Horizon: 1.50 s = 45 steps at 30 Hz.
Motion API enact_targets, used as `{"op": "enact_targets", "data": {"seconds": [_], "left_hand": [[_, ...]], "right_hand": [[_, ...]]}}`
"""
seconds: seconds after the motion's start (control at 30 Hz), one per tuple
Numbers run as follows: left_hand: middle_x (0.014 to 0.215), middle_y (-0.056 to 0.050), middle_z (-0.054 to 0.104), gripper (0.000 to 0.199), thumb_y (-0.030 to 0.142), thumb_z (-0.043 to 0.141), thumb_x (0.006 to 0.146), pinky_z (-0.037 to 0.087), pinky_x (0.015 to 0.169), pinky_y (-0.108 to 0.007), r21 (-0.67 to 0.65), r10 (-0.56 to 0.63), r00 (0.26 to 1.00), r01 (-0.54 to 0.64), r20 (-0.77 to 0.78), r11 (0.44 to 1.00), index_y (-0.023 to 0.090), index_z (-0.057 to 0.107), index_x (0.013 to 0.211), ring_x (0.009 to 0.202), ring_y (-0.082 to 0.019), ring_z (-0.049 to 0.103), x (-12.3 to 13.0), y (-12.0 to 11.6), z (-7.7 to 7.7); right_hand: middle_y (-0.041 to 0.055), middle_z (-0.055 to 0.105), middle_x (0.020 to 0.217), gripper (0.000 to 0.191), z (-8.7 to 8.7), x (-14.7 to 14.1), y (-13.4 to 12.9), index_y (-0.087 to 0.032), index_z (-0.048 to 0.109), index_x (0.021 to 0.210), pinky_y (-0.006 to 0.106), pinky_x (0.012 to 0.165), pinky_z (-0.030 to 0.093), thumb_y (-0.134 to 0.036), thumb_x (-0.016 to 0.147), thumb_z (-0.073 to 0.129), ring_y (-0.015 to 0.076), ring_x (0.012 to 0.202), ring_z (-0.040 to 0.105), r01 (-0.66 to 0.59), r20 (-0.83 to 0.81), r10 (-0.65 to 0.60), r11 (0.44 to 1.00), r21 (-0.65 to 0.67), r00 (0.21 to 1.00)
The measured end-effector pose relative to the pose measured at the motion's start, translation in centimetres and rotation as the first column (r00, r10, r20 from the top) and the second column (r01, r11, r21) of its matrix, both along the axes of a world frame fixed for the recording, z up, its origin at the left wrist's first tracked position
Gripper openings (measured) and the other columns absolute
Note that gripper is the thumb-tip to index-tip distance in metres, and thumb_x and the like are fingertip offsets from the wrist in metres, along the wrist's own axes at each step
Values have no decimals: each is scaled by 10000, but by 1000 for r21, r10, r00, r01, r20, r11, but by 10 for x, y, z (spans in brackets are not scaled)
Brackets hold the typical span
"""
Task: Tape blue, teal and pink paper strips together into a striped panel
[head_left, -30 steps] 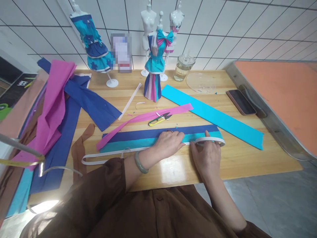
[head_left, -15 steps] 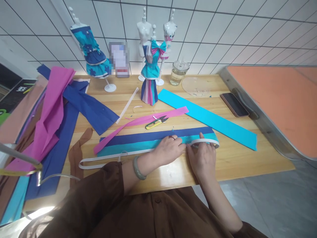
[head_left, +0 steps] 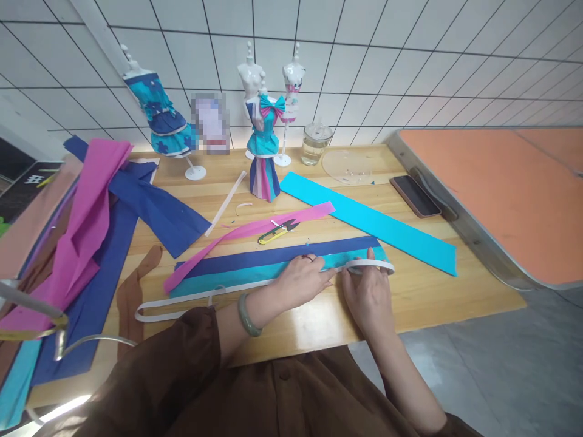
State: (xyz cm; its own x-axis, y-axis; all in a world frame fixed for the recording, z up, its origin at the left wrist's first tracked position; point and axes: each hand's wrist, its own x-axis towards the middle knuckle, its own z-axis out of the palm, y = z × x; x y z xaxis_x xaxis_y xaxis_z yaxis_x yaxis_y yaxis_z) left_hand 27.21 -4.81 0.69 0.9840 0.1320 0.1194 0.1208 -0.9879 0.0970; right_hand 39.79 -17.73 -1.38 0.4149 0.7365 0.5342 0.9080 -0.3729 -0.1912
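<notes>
Navy-and-teal cloth strip (head_left: 246,274) flat on the table (head_left: 296,340), white tape along its near edge. Left hand (head_left: 301,280) rests at that edge, fingers bent, grip impossible to tell; right hand (head_left: 370,297), just beside, has its fingers closed around the white tape roll (head_left: 385,265).

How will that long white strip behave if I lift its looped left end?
The white strip would probably flex easily, since its left end curls back in a loop beside the left sleeve. Being narrow and thin, it's likely light. Lifting might shift the teal strip it runs along; I can't tell whether they're attached.
</notes>
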Motion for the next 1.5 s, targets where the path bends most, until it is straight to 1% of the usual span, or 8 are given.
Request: {"op": "enact_targets", "data": {"seconds": [0.07,0.17,0.3,0.53,0.73,0.9,1.33,1.5], "left_hand": [[888,-44,574,339,378,445,911,445,658,-286,5,0,1000,0,-3,1000,311,494,1239,840,-202,559,1,0,1],[868,-44,579,329,395,428,914,440,647,-289,11,0,1000,0,-9,1000,312,510,1222,821,-204,560,2,-1,4],[849,-43,577,316,409,430,910,430,636,-281,22,7,1000,-6,-16,1000,302,527,1191,806,-202,563,3,-2,6],[866,-47,578,328,419,437,903,423,618,-287,53,11,1000,-10,-18,999,310,507,1204,813,-215,570,5,-5,5],[868,-50,582,383,469,458,884,413,625,-276,62,11,999,-9,-37,998,310,486,1231,821,-211,576,8,-6,4],[864,-58,580,520,617,464,809,402,619,-282,83,19,999,-15,-45,996,314,487,1231,806,-225,580,12,-8,3],[860,-89,609,657,708,398,757,370,577,-281,156,75,995,-63,-69,986,330,434,1293,756,-248,600,19,-17,4],[820,-93,621,715,742,363,734,359,552,-275,168,103,989,-84,-107,982,360,383,1337,690,-241,603,26,-20,3]], "right_hand": [[275,409,1328,410,-3,1,-3,-81,424,1199,531,856,451,-331,877,473,358,1219,414,-26,-78,26,1000,7,997],[229,480,1283,477,-7,1,-7,-109,337,1300,462,831,495,-317,887,453,302,1174,485,-82,-216,82,997,9,973],[195,529,1240,511,-10,3,-11,-128,257,1360,456,858,489,-256,890,412,266,1146,517,-142,-274,137,990,2,952],[245,423,1333,477,-6,17,-12,-60,319,1323,525,957,415,-165,864,396,312,1284,361,-190,-77,186,981,-48,980],[270,413,1335,479,1,27,-14,-30,334,1303,527,954,405,-168,852,417,319,1218,440,-195,75,206,971,-141,976],[257,473,1289,442,8,33,-15,-24,397,1245,563,1018,304,-221,852,438,318,1236,423,-214,158,245,958,-189,956],[215,536,1228,493,15,42,-14,-39,367,1298,567,1026,261,-257,860,428,314,1300,335,-233,142,270,943,-236,952],[217,458,1310,439,13,48,-17,-69,421,1239,526,1031,307,-190,817,410,307,1315,307,-267,20,277,941,-209,961]]}}
